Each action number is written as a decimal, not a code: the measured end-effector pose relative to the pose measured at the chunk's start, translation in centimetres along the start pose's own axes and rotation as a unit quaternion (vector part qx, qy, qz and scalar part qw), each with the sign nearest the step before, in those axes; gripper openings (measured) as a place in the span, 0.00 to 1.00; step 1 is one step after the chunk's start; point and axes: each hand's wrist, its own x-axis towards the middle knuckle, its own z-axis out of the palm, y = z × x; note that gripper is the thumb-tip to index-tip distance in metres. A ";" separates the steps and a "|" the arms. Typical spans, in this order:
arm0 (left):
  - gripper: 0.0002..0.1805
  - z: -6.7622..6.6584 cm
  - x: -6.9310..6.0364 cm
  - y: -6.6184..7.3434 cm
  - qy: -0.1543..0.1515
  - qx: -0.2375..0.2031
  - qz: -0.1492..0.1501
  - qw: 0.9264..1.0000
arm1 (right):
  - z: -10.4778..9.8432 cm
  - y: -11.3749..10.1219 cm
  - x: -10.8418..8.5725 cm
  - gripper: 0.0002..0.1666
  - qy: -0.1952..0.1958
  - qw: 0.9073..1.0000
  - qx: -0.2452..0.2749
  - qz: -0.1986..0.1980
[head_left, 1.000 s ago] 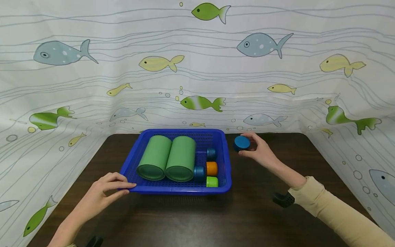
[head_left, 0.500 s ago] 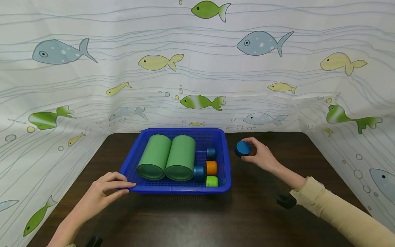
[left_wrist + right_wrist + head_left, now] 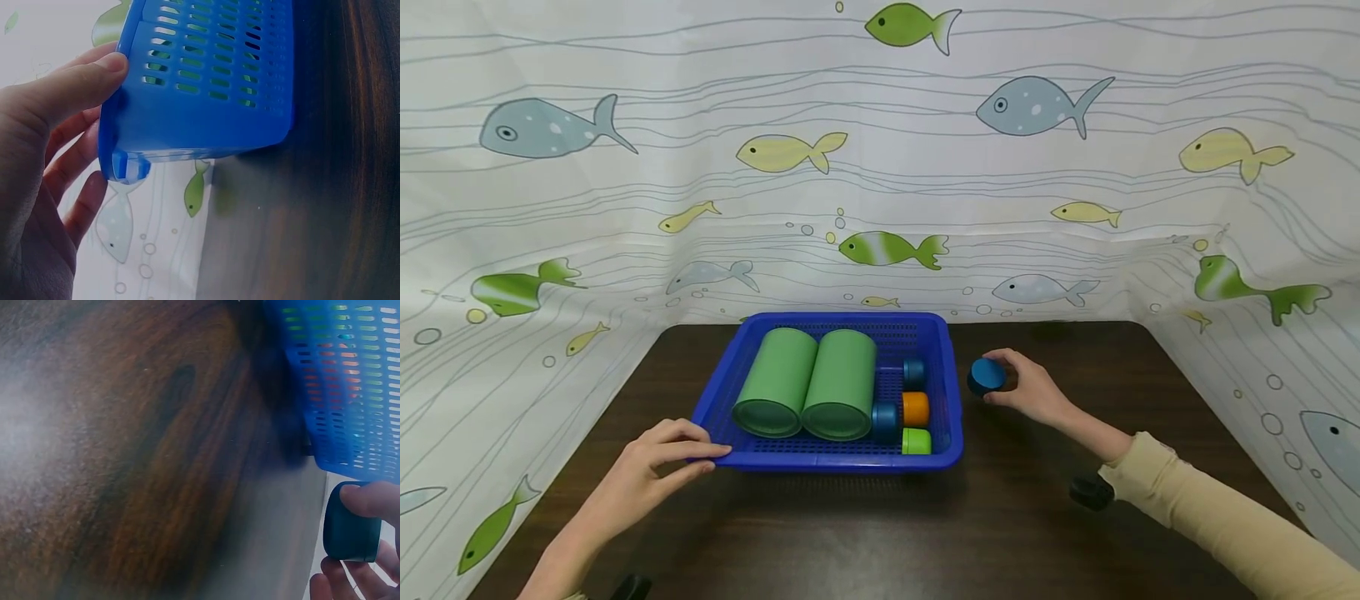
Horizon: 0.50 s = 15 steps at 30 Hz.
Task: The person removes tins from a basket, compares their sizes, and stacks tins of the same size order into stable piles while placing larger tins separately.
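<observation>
The central basket (image 3: 835, 463) is blue, its cylinders (image 3: 842, 379) pale green, its small pots (image 3: 915, 409) blue, orange and lime, the round container (image 3: 987, 377) at right blue, the lower-right sleeve (image 3: 1210, 521) cream, the worktop (image 3: 850, 533) grained dark brown, the backdrop (image 3: 925, 100) white with green, yellow and grey-blue fish (image 3: 1033, 107).

White walls (image 3: 895, 92) printed with green, yellow and grey-blue fish (image 3: 1028, 108) occupy the head view's top and sides. Dark wood-grained table (image 3: 865, 533) noted at lower centre; pale glare (image 3: 22, 431) present on its surface, right wrist view, left edge.
</observation>
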 end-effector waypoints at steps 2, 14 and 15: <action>0.31 -0.1 0.1 0.0 0.000 0.002 0.001 1.000 | 0.1 0.2 0.0 0.37 -0.004 1.000 -0.001 0.003; 0.30 0.1 -0.2 -0.2 0.001 -0.011 0.000 1.000 | 0.8 1.1 -0.4 0.39 -0.054 0.998 0.003 -0.009; 0.31 0.1 -0.1 -0.2 0.003 -0.011 0.004 1.000 | 0.8 1.1 -0.4 0.39 -0.057 0.998 0.008 -0.007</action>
